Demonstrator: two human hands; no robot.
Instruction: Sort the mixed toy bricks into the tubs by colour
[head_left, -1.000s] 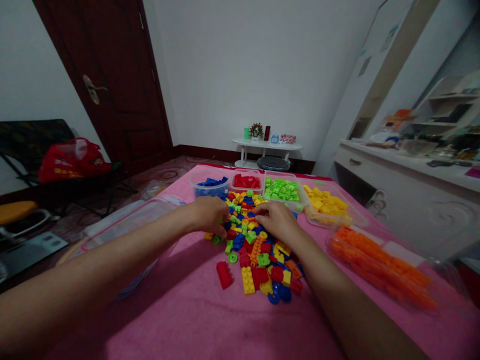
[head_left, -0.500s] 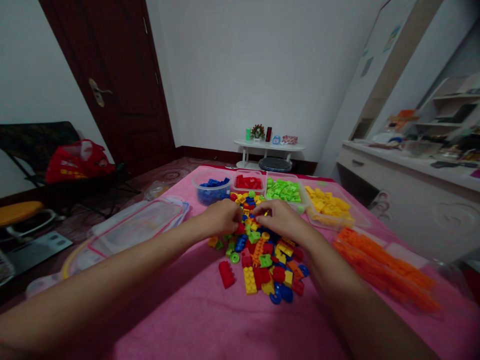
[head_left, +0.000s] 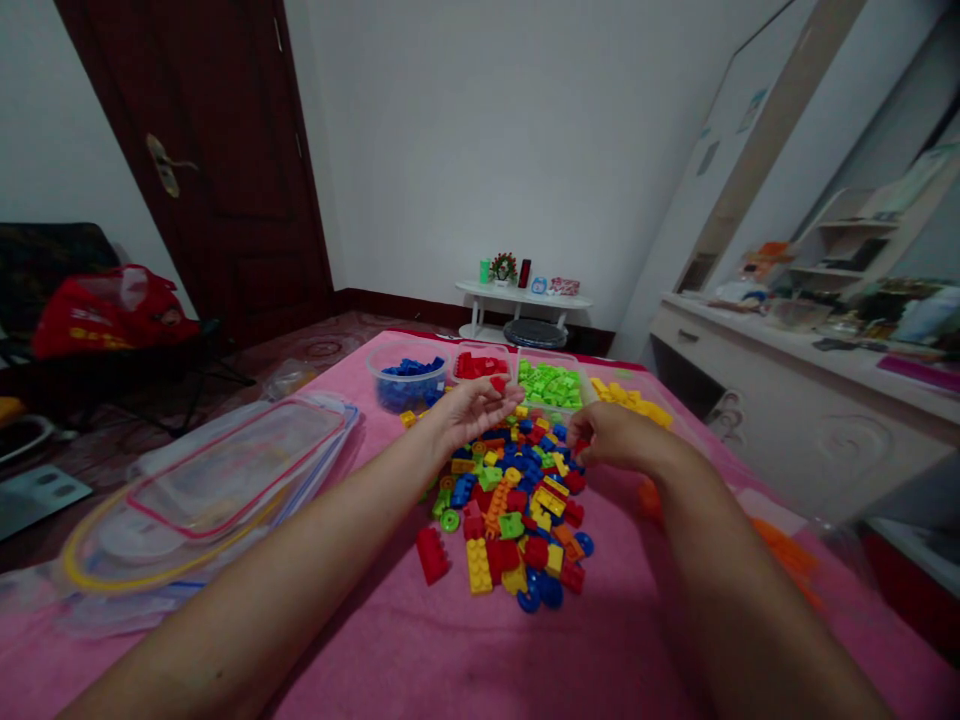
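My left hand (head_left: 476, 408) is turned palm up above the back of a mixed pile of toy building blocks (head_left: 517, 490). A small red block (head_left: 498, 384) is held at its thumb and fingers, just in front of the box of red blocks (head_left: 480, 364). At the pile's right edge, my right hand (head_left: 619, 434) has its fingers curled down and closed. A bit of red block (head_left: 582, 447) shows at its fingertips, mostly hidden by the hand. Loose red, yellow, green, blue and orange pieces lie between my forearms.
Behind the pile stand a round tub of blue blocks (head_left: 407, 383), a box of green blocks (head_left: 550, 382) and a box of yellow blocks (head_left: 631, 399). Orange blocks (head_left: 787, 555) lie right, partly behind my forearm. Clear lids (head_left: 240, 465) are stacked left on the pink cloth (head_left: 420, 660).
My left hand has lifted from the pile and turned palm up with a red block. My right hand has moved right to the pile's edge. The view has shifted slightly.
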